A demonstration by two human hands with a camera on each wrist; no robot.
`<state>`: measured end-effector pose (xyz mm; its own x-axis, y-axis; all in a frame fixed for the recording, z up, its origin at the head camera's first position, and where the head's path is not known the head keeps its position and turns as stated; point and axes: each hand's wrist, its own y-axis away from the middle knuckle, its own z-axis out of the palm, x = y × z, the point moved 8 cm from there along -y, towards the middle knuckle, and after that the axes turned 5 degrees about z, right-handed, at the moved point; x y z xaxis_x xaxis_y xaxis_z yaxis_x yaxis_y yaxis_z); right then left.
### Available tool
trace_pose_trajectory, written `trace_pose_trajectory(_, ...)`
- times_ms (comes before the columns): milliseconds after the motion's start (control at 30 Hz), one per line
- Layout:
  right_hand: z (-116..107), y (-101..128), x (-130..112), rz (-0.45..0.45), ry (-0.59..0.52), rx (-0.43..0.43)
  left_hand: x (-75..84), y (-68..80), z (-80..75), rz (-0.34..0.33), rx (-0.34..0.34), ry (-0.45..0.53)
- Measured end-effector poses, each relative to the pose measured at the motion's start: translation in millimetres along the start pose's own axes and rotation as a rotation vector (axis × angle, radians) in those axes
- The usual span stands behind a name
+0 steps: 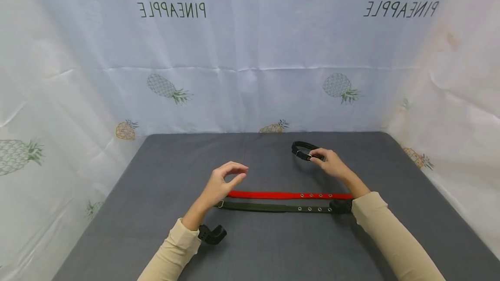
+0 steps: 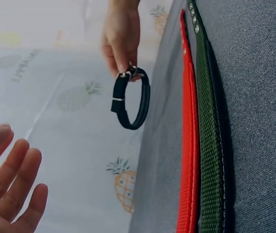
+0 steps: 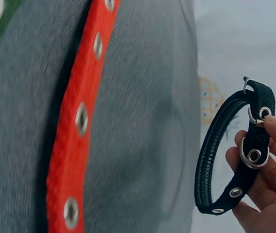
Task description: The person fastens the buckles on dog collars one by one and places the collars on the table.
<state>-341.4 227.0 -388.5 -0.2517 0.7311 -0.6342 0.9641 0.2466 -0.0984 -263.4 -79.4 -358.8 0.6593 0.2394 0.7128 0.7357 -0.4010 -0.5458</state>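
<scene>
My right hand (image 1: 330,162) pinches a black collar (image 1: 300,154) near its buckle, above the far right part of the table. In the right wrist view the collar (image 3: 211,160) forms a fastened loop, with metal eyelets, a D-ring (image 3: 254,158) and a buckle by the thumb. My left hand (image 1: 223,181) is raised over the table with fingers loosely bent and nothing between them. Below the hands, a red collar (image 1: 265,194) lies stretched out straight, its left end hidden behind the left hand. Parallel and nearer to me lies a green collar (image 1: 258,207) with eyelets toward its right end.
The grey table (image 1: 269,246) meets a pineapple-print curtain (image 1: 242,99) at its back edge and on both sides. Black wrist mounts (image 1: 212,234) hang at both cuffs; the right one overlaps the green collar's right end in the head view.
</scene>
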Motion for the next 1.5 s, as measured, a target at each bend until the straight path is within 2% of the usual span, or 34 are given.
trace_pose_trajectory(400, 4.7, -11.2, 21.6, 0.024, 0.056, 0.015, -1.4, 4.6, -10.4, 0.004, 0.008, -0.035)
trace_pose_trajectory(567, 9.2, -12.2, 23.2, 0.023, 0.087, -0.006, 0.8, 2.7, -13.4, 0.006, 0.011, -0.046)
trace_pose_trajectory(833, 15.3, -11.5, 29.0, 0.076, 0.135, -0.064, -0.1, 0.1, -10.5, -0.002, -0.009, -0.039)
trace_pose_trajectory(1033, 18.5, -13.9, 31.3, 0.14, 0.133, -0.105, -4.1, 1.8, -12.0, -0.032, -0.006, -0.036)
trace_pose_trajectory(1267, 19.0, -11.9, 34.7, 0.192, 0.111, -0.132, -6.7, 1.4, -12.0, -0.066, -0.034, -0.049)
trace_pose_trajectory(1500, 7.1, -5.3, 32.3, 0.145, 0.104, -0.1, -13.0, -1.6, -15.6, -0.098, -0.048, -0.067)
